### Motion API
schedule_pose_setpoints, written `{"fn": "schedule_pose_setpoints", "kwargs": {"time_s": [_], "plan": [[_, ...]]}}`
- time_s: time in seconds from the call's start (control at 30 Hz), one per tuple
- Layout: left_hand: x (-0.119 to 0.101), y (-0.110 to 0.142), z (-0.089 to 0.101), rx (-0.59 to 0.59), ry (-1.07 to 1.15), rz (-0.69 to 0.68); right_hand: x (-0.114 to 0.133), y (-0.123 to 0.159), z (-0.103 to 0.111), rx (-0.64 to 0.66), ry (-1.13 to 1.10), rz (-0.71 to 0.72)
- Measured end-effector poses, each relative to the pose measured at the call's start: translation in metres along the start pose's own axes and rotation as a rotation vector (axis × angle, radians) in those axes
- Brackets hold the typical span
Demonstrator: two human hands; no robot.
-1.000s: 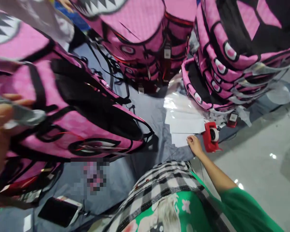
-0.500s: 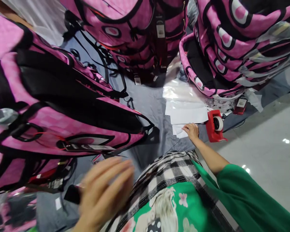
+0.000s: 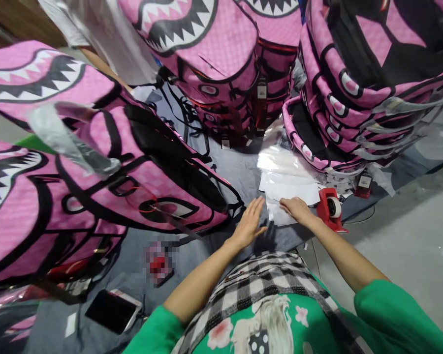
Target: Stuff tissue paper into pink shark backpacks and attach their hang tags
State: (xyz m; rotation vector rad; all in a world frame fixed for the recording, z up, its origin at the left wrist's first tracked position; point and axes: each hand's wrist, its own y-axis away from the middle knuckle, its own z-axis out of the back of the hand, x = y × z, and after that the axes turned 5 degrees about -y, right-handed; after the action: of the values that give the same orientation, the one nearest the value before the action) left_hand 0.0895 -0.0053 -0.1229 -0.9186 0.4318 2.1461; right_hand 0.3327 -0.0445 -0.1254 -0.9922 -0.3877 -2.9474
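My right hand [image 3: 298,211] pinches the edge of a white paper sheet [image 3: 278,216] at the near end of a small stack of sheets. Left of that paper, my left hand [image 3: 249,223] is open, palm low over the grey cloth, its fingers pointing toward the sheets and holding nothing. Clear plastic bags [image 3: 275,152] lie beyond the paper. Just right of my right hand stands a red tape dispenser [image 3: 331,210] with a roll of tape in it. A pink and black backpack [image 3: 170,196] with a red tag string lies on its side to the left.
Stacked pink backpacks [image 3: 328,113] rise at the right, and more backpacks [image 3: 214,64] are piled at the back. A dark-screened tablet [image 3: 112,310] lies at the lower left on the grey cloth [image 3: 239,167]. A person in white [image 3: 110,39] stands at the far left.
My left hand has swung from the lower left up to the paper's left side. My right hand stays at the sheets. The view has shifted, showing more of the backpacks' shark-mouth fronts.
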Motion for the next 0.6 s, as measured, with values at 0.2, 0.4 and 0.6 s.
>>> {"fn": "schedule_pose_setpoints", "kwargs": {"time_s": [0.2, 0.4, 0.6], "plan": [[-0.024, -0.026, -0.006, -0.186, 0.228, 0.081, 0.032, 0.023, 0.038, 0.066, -0.41, 0.088], [-0.05, 0.005, 0.02, -0.411, 0.28, 0.149, 0.078, 0.032, 0.036, -0.12, -0.844, 0.005], [-0.069, 0.079, 0.058, -0.709, -0.027, -0.147, 0.119, 0.025, 0.028, -0.511, -0.696, 0.122]]}}
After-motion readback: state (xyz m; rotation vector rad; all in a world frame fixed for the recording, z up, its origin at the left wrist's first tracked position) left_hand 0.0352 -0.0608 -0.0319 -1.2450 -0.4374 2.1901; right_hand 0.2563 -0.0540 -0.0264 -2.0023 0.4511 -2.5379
